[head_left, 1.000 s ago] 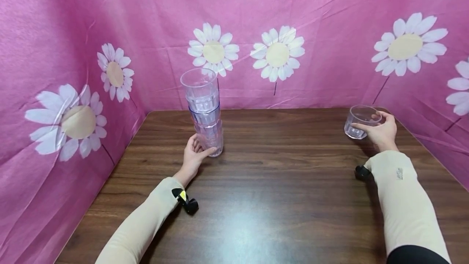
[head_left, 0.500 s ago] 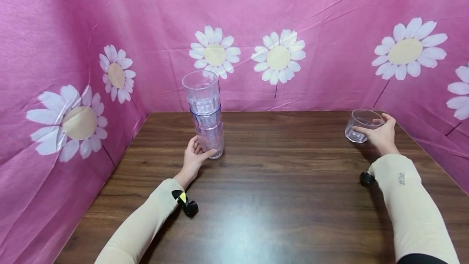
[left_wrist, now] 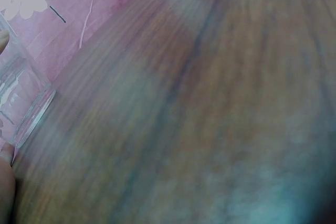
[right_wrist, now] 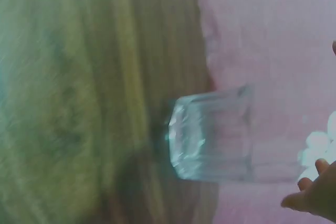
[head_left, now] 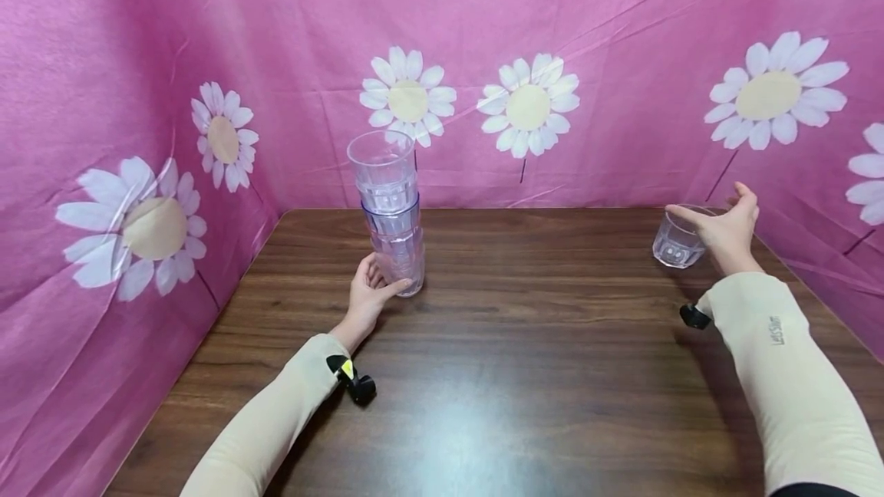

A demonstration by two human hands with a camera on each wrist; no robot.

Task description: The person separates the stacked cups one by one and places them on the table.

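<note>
On the left of the head view, a tall stack of clear plastic cups [head_left: 387,182] stands upright, one cup with a blue rim. My left hand [head_left: 362,301] grips the lowest cup, thumb in front and fingers on its left side. The left wrist view catches only the lower cup [left_wrist: 23,103] at its edge. At the far right stands a single clear cup [head_left: 677,248], upright on the table. Over its rim my right hand [head_left: 732,236] has its thumb and fingers spread. In the right wrist view the fingers [right_wrist: 317,195] are apart from the cup's wall.
Both cups' places are on a dark wooden table [head_left: 483,343], near its back edge. A pink cloth [head_left: 470,14] with white daisies hangs behind and along the sides. Small black cameras sit on both wrists.
My right hand has loosened from the single cup and risen above its rim, fingers spreading. That cup has stayed about where it was. The left hand and the stack have not moved.
</note>
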